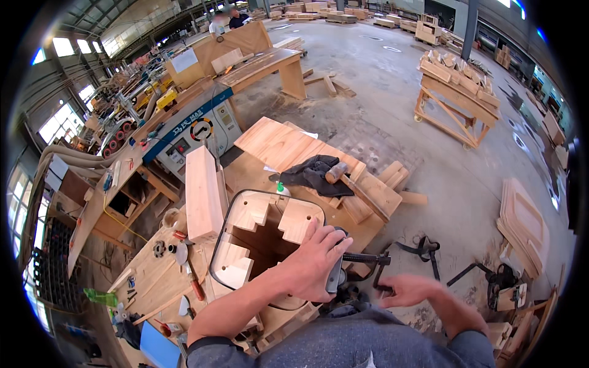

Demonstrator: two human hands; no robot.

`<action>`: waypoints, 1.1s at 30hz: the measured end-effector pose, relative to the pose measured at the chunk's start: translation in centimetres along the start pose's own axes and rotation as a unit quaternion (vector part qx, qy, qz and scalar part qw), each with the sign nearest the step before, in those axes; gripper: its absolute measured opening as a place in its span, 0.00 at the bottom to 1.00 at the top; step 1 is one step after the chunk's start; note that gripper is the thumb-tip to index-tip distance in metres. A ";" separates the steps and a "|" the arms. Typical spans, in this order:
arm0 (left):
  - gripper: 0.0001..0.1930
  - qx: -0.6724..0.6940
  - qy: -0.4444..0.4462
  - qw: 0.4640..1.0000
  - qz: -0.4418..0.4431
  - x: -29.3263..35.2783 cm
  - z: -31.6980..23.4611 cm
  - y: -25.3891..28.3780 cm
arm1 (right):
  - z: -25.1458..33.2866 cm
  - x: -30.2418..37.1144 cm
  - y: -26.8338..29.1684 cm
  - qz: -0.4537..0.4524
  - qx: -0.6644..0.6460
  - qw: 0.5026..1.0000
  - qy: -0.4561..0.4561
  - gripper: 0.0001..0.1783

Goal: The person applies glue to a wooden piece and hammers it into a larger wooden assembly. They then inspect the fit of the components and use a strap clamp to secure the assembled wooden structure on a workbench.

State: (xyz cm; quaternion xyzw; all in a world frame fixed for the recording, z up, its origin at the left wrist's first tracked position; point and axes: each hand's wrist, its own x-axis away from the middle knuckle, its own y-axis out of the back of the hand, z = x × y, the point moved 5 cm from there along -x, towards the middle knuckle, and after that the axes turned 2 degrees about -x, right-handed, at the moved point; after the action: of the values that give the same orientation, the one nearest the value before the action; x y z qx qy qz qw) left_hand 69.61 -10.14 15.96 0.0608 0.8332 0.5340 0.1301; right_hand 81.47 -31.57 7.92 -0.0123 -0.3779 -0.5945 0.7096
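In front of me stands a hollow wooden box frame [245, 211] with notched blocks in its corners. A thin black band runs around its upper edge. At its right side, my left hand [316, 264] is closed over the grey metal body of a band clamp [335, 279]. A black threaded screw [362, 258] sticks out from the clamp to the right, with a bent crank at its end. My right hand [405, 290] is beside that crank, smeared by motion; whether its fingers touch it I cannot make out.
Beyond the box lie a black cloth [307, 175], a wooden mallet [336, 173], a white bottle with a green cap [281, 189] and a wide board [276, 144]. A thick timber [202, 196] stands at left. Black straps [423, 248] lie on the floor at right.
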 end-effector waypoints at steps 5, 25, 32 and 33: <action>0.58 0.010 -0.009 1.000 -0.014 -0.3 -0.2 0.3 | 4.8 3.9 0.3 -0.039 0.042 0.996 -0.063 0.23; 0.55 -0.018 0.005 1.000 -0.011 -0.2 0.1 -0.2 | -2.6 -1.7 -2.7 -0.058 -0.081 0.993 -0.069 0.19; 0.55 -0.019 0.003 1.000 0.002 -0.4 -0.2 0.1 | 7.0 5.5 8.3 -0.288 -0.058 0.956 -0.004 0.14; 0.55 -0.024 0.003 1.000 0.004 -0.6 -0.3 0.2 | 5.8 4.1 10.3 -0.359 -0.042 0.932 0.028 0.12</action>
State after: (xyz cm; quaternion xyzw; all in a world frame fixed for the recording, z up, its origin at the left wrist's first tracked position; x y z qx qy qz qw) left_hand 70.11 -10.46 16.32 0.0596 0.8205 0.5541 0.1272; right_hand 87.26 -29.25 18.80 0.1113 -0.3118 -0.8251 0.4578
